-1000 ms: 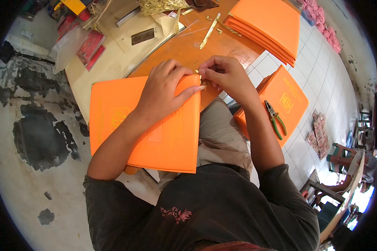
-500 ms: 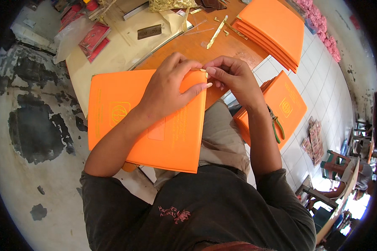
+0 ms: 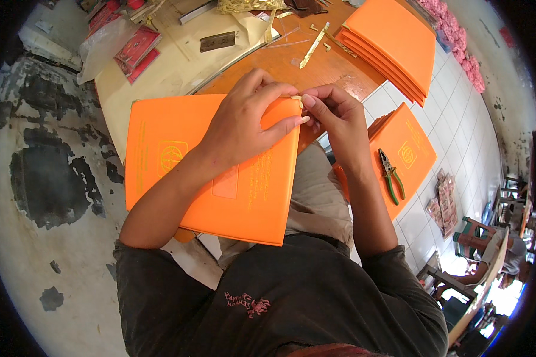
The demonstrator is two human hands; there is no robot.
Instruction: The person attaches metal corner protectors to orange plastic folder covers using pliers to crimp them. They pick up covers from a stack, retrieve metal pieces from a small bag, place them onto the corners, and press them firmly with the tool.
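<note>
An orange folder (image 3: 259,217) with gold printing lies across my lap, tilted slightly. My left hand (image 3: 244,116) rests over its upper part, fingers at the top edge and thumb by the right edge, gripping the corner area. At the top right corner sits a small gold metal corner piece (image 3: 298,100), pinched between the thumb and fingers of my right hand (image 3: 336,119). Another gold corner piece (image 3: 133,101) is fitted on the folder's top left corner. Green-handled pliers (image 3: 392,177) lie to the right on a stack of orange folders (image 3: 420,143).
Another stack of orange folders (image 3: 393,41) stands at the far right of the wooden table (image 3: 238,71). A gold strip (image 3: 314,46) and loose gold corners lie on the table, near a gold heap (image 3: 250,6). Red booklets (image 3: 138,50) lie far left. A person (image 3: 506,256) sits at the right.
My hands and the folder's top right corner have shifted slightly right. The right forearm has swung left, leaving the pliers fully visible. Both hands keep their hold.
</note>
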